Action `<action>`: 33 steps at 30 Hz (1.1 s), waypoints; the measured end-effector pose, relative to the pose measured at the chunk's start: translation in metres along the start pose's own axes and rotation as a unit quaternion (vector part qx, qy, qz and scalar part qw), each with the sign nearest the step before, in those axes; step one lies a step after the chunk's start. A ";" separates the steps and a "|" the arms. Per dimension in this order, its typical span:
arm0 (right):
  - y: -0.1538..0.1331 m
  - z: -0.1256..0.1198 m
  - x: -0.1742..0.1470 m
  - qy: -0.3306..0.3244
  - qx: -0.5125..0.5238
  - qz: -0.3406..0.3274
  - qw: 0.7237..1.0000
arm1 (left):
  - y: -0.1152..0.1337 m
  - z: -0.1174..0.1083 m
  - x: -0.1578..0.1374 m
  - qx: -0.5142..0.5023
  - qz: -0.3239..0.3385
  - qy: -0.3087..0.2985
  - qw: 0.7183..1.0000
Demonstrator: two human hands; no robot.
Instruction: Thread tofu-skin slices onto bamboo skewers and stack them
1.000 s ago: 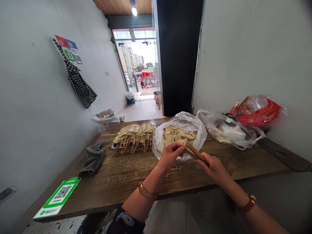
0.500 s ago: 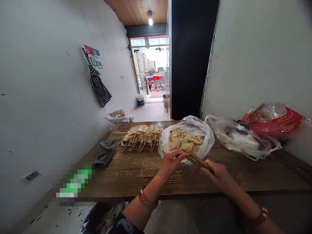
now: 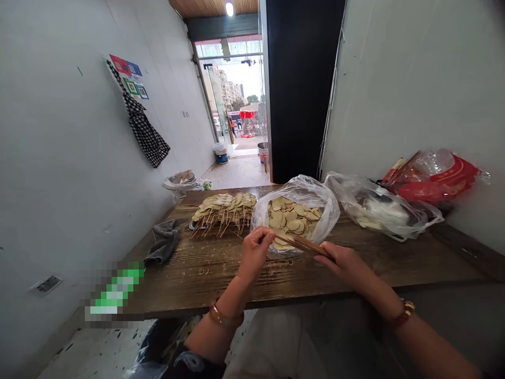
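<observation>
My right hand is closed around a bundle of thin wooden skewers, which point to the left. At the far end of the bundle, my left hand is pinched on the tip of what looks like one skewer. Both hands are over the near edge of an open clear plastic bag, which holds many thin, pale, round slices, perhaps potato. To the left of the bag, filled skewers of similar slices lie piled on a metal tray, bare sticks toward me.
A grey cloth lies on the left of the wooden table. To the right are another plastic bag and red packaging. A bag-lined bin stands below the front edge. A checked apron hangs on the left wall.
My left hand has moved a little away from the bundle's end, and a thin skewer shows between. The camera view has shifted slightly. My right hand keeps its grip.
</observation>
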State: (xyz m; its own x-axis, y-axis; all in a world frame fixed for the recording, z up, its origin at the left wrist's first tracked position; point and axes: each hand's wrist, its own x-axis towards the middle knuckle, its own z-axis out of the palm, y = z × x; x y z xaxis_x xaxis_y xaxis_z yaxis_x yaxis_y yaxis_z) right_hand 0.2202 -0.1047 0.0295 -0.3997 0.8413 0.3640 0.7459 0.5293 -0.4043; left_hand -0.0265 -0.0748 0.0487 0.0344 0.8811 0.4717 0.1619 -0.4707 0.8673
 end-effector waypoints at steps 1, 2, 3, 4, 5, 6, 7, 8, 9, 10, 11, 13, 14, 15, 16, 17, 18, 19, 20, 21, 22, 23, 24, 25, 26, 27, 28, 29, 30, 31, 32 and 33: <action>0.005 -0.001 -0.001 -0.001 -0.015 0.003 1.000 | -0.005 -0.003 0.003 -0.024 -0.023 0.020 0.999; 0.011 -0.001 -0.003 -0.003 -0.030 0.008 1.000 | -0.011 -0.007 0.006 -0.054 -0.048 0.045 0.996; 0.018 -0.002 -0.006 -0.004 -0.047 0.016 0.999 | -0.017 -0.012 0.009 -0.087 -0.070 0.078 0.991; 0.027 -0.004 -0.010 -0.007 -0.062 0.027 0.998 | -0.023 -0.018 0.013 -0.116 -0.086 0.113 0.983; 0.038 -0.006 -0.016 -0.011 -0.075 0.039 0.996 | -0.028 -0.026 0.016 -0.142 -0.099 0.142 0.975; 0.050 -0.008 -0.022 -0.011 -0.087 0.055 0.995 | -0.033 -0.034 0.020 -0.158 -0.106 0.166 0.968; 0.064 -0.010 -0.028 -0.010 -0.102 0.073 0.992 | -0.038 -0.042 0.023 -0.168 -0.110 0.184 0.962; 0.078 -0.012 -0.035 -0.002 -0.119 0.094 0.988 | -0.041 -0.050 0.025 -0.178 -0.112 0.201 0.957; 0.093 -0.014 -0.041 0.008 -0.138 0.118 0.983 | -0.044 -0.057 0.026 -0.184 -0.115 0.215 0.952; 0.108 -0.016 -0.047 0.010 -0.154 0.135 0.979 | -0.046 -0.063 0.027 -0.187 -0.119 0.226 0.949; 0.122 -0.018 -0.052 0.013 -0.174 0.143 0.974 | -0.047 -0.067 0.027 -0.188 -0.122 0.234 0.946; 0.148 -0.019 -0.058 0.028 -0.208 0.141 0.967 | -0.046 -0.072 0.027 -0.187 -0.126 0.241 0.944; 0.159 -0.018 -0.059 0.028 -0.225 0.134 0.965 | -0.045 -0.073 0.026 -0.187 -0.126 0.242 0.944; 0.168 -0.018 -0.059 0.026 -0.243 0.127 0.961 | -0.044 -0.072 0.025 -0.188 -0.125 0.240 0.944; 0.176 -0.016 -0.057 0.022 -0.260 0.122 0.958 | -0.042 -0.071 0.024 -0.190 -0.126 0.235 0.945; 0.183 -0.014 -0.055 0.019 -0.275 0.120 0.954 | -0.039 -0.070 0.023 -0.191 -0.128 0.228 0.946; 0.188 -0.012 -0.052 0.019 -0.285 0.120 0.951 | -0.037 -0.068 0.023 -0.190 -0.131 0.220 0.948; 0.192 -0.009 -0.050 0.022 -0.291 0.122 0.949 | -0.035 -0.066 0.022 -0.188 -0.133 0.212 0.950; 0.194 -0.007 -0.048 0.030 -0.294 0.126 0.947 | -0.034 -0.064 0.021 -0.185 -0.134 0.204 0.952; 0.196 -0.004 -0.047 0.043 -0.294 0.132 0.946 | -0.033 -0.062 0.021 -0.180 -0.134 0.197 0.954; 0.196 -0.002 -0.046 0.063 -0.290 0.138 0.945 | -0.033 -0.059 0.020 -0.173 -0.134 0.190 0.957; 0.195 -0.001 -0.045 0.091 -0.282 0.144 0.944 | -0.033 -0.056 0.019 -0.166 -0.134 0.181 0.960; 0.192 -0.001 -0.045 0.125 -0.266 0.148 0.944 | -0.034 -0.053 0.019 -0.158 -0.133 0.171 0.963; 0.186 -0.001 -0.044 0.164 -0.244 0.151 0.944 | -0.034 -0.049 0.018 -0.150 -0.131 0.160 0.967; 0.178 -0.002 -0.043 0.204 -0.216 0.151 0.943 | -0.034 -0.045 0.017 -0.143 -0.128 0.150 0.970; 0.166 -0.003 -0.041 0.239 -0.184 0.148 0.942 | -0.035 -0.039 0.017 -0.135 -0.126 0.140 0.973; 0.152 -0.004 -0.038 0.268 -0.152 0.145 0.940 | -0.034 -0.033 0.016 -0.130 -0.123 0.131 0.975; 0.134 -0.006 -0.035 0.276 -0.121 0.137 0.944 | -0.034 -0.025 0.016 -0.125 -0.122 0.122 0.977; 0.115 -0.007 -0.031 0.261 -0.091 0.118 0.954 | -0.033 -0.017 0.016 -0.121 -0.122 0.114 0.978; 0.094 -0.007 -0.027 0.235 -0.064 0.094 0.965 | -0.032 -0.008 0.016 -0.119 -0.123 0.103 0.980; 0.073 -0.006 -0.022 0.200 -0.042 0.066 0.977 | -0.032 0.001 0.017 -0.118 -0.124 0.093 0.981; 0.054 -0.005 -0.018 0.162 -0.022 0.043 0.986 | -0.031 0.009 0.017 -0.119 -0.123 0.084 0.982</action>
State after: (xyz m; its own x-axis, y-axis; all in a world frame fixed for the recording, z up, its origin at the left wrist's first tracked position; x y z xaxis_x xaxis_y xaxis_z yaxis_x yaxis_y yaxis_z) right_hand 0.2705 -0.0923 0.0052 -0.1469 0.7999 0.5819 0.7946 0.4458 -0.4122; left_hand -0.0216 -0.0445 0.0283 -0.1437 0.9587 0.2455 -0.0910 -0.2598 0.9614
